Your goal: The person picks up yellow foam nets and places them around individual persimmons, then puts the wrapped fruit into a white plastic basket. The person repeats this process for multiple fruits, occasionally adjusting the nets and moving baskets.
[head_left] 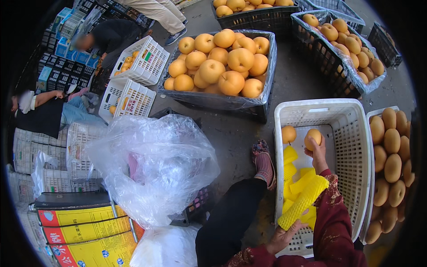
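My right hand grips a round yellow-brown pear inside a white plastic crate. Lower down, my left hand holds a yellow foam net sleeve, which slants up across my right forearm. Beside the held pear, a second pear rests in the crate near its left wall. Several more yellow foam sleeves lie loosely along the crate's left side, partly covered by the held one.
Film-lined black crates of pears stand ahead. More pears fill a crate at right. Crumpled clear plastic film and a yellow printed carton are left of my leg. Two people crouch or sit among crates; another person's legs stand behind.
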